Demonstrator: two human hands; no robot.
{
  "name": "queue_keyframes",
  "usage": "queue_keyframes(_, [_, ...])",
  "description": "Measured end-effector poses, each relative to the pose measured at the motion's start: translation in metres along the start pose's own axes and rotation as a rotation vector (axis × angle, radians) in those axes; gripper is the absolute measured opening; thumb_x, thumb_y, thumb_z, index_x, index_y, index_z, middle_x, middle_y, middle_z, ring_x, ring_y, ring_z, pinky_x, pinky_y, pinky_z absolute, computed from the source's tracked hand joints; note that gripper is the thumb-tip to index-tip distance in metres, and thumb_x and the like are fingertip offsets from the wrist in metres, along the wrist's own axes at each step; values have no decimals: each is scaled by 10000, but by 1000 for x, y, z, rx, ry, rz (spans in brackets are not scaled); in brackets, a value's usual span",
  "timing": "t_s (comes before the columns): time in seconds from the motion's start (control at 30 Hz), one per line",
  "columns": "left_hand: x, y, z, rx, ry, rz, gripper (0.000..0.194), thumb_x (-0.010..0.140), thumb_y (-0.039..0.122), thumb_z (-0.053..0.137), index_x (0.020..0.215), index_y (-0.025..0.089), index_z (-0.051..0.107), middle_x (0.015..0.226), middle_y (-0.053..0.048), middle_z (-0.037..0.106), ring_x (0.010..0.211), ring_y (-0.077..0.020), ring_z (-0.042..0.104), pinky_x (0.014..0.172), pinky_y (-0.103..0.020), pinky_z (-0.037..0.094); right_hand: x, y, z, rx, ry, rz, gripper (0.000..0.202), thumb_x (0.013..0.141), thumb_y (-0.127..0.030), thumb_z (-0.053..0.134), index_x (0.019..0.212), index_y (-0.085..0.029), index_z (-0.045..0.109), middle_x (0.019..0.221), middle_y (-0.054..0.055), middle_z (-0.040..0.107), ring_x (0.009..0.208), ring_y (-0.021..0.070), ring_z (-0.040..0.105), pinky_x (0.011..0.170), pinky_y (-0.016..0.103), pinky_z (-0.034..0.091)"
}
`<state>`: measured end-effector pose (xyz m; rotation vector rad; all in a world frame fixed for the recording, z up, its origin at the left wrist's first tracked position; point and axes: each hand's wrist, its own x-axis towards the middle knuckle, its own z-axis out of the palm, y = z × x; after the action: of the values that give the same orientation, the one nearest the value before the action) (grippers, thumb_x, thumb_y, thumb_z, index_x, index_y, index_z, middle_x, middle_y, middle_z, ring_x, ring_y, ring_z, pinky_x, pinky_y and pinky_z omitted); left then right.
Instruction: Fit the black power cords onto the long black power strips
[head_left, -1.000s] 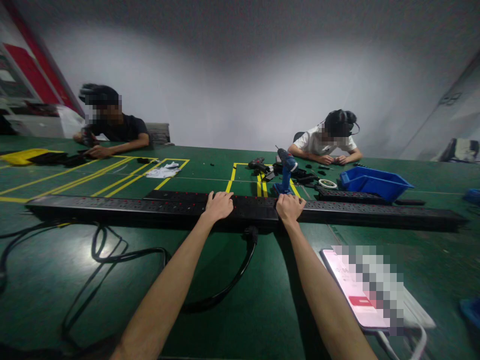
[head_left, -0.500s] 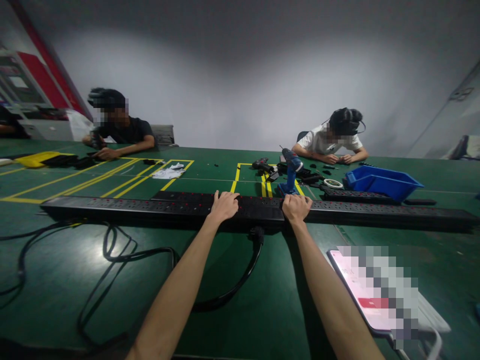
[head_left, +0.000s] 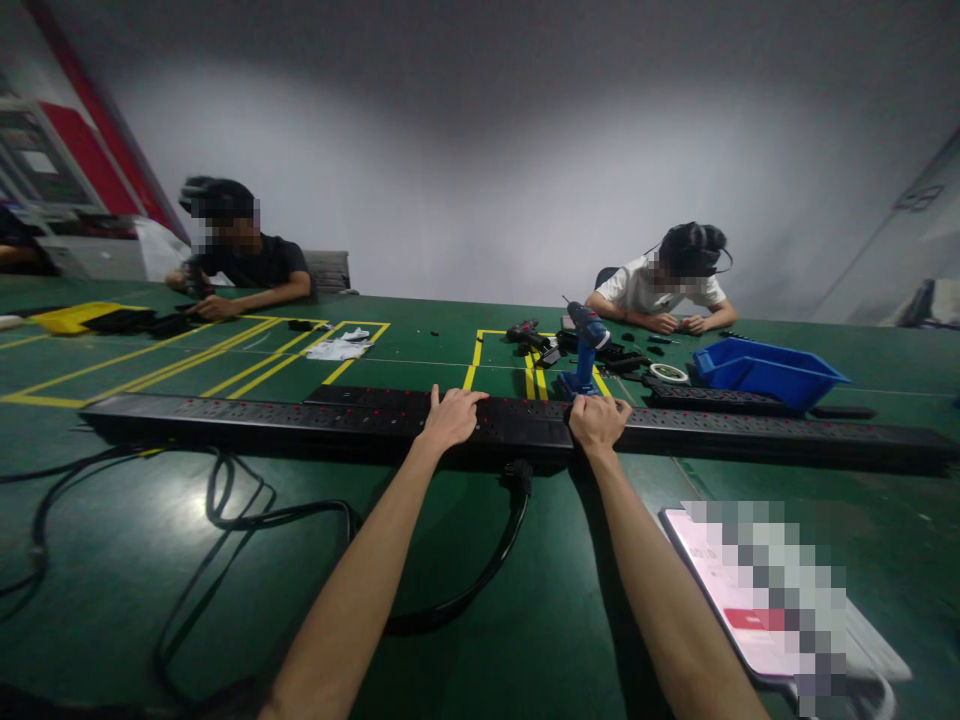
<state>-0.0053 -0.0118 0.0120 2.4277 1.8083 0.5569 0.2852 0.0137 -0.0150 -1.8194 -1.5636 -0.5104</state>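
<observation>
Long black power strips (head_left: 262,420) with rows of sockets and small red marks lie across the green table. My left hand (head_left: 451,416) rests on top of them near the middle, fingers apart, holding nothing. To its right, my right hand (head_left: 598,422) is closed at the strip's upper side; whatever its fingers hold is hidden. Just behind that hand a blue cordless drill (head_left: 585,345) stands upright. A black plug (head_left: 517,478) with a thick cable sits against the near side of the strip, between my hands.
A phone (head_left: 739,600) lies at the near right. Black cables (head_left: 277,515) loop at the left. Behind are a blue bin (head_left: 765,372), a tape roll (head_left: 667,373), another drill, loose black parts and a yellow tray (head_left: 82,317). Two people sit across the table.
My left hand's fingers have spread a little. My right hand has shifted slightly in the picture, along with its surroundings.
</observation>
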Motion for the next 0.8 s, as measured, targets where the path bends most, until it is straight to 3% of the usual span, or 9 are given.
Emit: queue_keyframes(0.8, [0,-3,-2,2,-19,4,455,970,295,291,1338,343,554,1409,-41,543,1345,-277,423,1176,-657,31,2,-3,-1,-37,-38,29,428,873,-266,350,658,-159,705,810,109,714,832,226,528,923,439,208])
